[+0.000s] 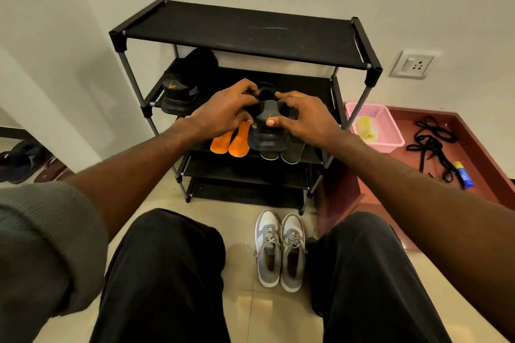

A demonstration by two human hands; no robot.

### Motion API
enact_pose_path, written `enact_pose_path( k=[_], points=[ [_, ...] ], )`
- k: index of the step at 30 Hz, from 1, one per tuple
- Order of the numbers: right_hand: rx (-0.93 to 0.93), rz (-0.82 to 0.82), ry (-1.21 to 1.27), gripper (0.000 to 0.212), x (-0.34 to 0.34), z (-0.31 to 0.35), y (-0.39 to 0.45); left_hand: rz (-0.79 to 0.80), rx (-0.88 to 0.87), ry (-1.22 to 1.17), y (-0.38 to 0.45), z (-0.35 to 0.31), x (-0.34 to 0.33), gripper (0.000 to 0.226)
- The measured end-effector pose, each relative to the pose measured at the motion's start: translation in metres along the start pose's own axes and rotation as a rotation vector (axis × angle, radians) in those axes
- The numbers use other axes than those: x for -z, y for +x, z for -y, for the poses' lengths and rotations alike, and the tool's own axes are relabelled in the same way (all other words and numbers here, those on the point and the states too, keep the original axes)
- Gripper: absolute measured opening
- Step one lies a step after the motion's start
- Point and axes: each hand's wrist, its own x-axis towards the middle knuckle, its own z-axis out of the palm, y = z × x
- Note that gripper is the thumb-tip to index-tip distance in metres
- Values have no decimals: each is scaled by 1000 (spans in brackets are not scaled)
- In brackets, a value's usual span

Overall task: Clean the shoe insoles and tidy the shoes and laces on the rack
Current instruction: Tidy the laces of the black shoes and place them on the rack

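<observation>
Black shoe gripped between left hand and right hand fingers

You have 2 hands: left hand, right hand | 2 black shoes: black shoe at centre, second black shoe upper left | 2 orange insoles | 2 dark insoles | 2 grey sneakers lower centre | 1 rack | 1 pink basket right | 1 tangle of black laces | 1 blue tube
</observation>
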Motion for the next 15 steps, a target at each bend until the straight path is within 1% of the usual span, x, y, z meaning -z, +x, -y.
enact_pose_path(
  k=[4, 5, 7, 9, 11, 13, 15],
  points=[
    [-45, -140, 87, 45, -8, 13, 2, -16, 17, 3, -7, -2, 6, 38],
    [-54, -178, 98, 43, -10, 19, 4, -37, 34, 11, -10, -2, 6, 39],
    [-53, -235, 123, 40, -16, 30, 11, -128, 96, 49, -21, 2, 8, 40],
    [-43, -286, 126, 35, -24, 40, 21, -293, 198, 100, -37, 10, 9, 38],
    [-41, -319, 133, 28, -36, 46, 32, -455, 337, 150, -53, 20, 12, 38],
    [-50, -344, 158, 24, -47, 50, 43, -517, 488, 210, -65, 28, 13, 45],
    [-70, -363, 190, 22, -59, 54, 58, -503, 629, 210, -75, 39, 11, 54]
  ],
)
